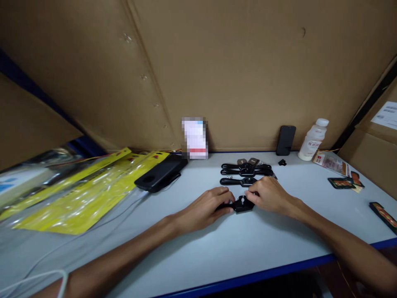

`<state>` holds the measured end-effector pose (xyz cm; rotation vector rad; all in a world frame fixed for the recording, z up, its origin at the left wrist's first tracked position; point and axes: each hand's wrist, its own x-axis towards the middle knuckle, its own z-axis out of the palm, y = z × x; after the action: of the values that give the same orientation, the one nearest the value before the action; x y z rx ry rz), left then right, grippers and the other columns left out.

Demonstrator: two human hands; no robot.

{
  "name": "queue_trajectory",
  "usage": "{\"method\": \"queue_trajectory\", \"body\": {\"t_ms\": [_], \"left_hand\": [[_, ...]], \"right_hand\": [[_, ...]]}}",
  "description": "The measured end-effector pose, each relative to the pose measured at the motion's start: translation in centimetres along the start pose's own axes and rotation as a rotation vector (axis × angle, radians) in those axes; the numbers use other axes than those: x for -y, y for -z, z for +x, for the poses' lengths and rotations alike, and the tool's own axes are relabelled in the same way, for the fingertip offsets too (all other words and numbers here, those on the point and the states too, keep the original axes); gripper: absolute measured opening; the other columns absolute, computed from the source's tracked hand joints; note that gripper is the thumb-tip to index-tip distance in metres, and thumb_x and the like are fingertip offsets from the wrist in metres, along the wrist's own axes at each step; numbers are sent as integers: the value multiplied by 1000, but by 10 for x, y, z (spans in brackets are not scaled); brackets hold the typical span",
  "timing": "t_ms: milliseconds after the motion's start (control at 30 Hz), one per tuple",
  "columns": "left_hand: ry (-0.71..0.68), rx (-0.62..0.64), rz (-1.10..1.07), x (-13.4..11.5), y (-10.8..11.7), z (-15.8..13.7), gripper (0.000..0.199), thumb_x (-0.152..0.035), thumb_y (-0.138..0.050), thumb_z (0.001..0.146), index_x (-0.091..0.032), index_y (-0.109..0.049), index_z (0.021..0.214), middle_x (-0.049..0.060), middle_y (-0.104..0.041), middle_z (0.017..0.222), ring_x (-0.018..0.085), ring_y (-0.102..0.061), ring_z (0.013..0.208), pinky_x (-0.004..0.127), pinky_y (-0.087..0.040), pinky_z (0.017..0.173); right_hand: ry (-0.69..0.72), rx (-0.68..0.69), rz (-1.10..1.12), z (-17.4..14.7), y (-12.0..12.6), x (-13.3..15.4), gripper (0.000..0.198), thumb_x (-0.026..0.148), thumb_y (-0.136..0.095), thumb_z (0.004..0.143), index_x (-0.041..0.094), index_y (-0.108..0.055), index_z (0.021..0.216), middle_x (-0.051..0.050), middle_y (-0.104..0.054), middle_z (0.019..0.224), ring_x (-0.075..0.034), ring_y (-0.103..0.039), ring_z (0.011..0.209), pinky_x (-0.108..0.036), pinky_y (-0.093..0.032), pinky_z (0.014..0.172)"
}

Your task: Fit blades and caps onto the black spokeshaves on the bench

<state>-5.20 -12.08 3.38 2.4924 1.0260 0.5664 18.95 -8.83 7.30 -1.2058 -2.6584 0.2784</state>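
A black spokeshave (243, 204) lies low over the white table, its flat metal blade edge toward me. The fingers of my left hand (214, 205) are wrapped round its left handle. My right hand (268, 194) is closed at the tool's right side, fingertips pinched near the blade; whether they hold a small part is hidden. Just beyond, another black spokeshave (232, 181) lies partly behind my right hand. Further back sit more black spokeshaves (245, 169) in a row, with flat brownish metal pieces (248, 161) behind them.
Yellow-backed clear plastic packs (77, 198) and a black device with a cable (161, 174) cover the left. A phone with a blurred screen (196, 138), a dark phone (285, 140) and a white bottle (313, 140) stand along the cardboard wall (235, 74). Small cases (341, 183) lie right.
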Motion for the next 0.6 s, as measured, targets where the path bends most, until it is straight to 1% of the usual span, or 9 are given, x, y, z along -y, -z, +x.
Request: {"method": "queue_trajectory", "body": {"t_ms": [267,600], "left_hand": [[-19,5,18,-1,1,-1,7,-24,-55,103,-21,-61,107,5,-63,102,19,-60,85,30,-46,73],[-32,16,12,-1,1,-1,11,-24,-52,104,-21,-61,110,5,-62,103,19,-59,85,31,-46,74]], "right_hand": [[-28,1,-8,0,0,0,36,23,-57,96,18,-75,65,-3,-59,59,-13,-37,54,-34,-21,60],[-24,8,9,1,2,1,38,22,-57,96,18,-74,62,-4,-60,58,-13,-36,53,-34,-20,59]]}}
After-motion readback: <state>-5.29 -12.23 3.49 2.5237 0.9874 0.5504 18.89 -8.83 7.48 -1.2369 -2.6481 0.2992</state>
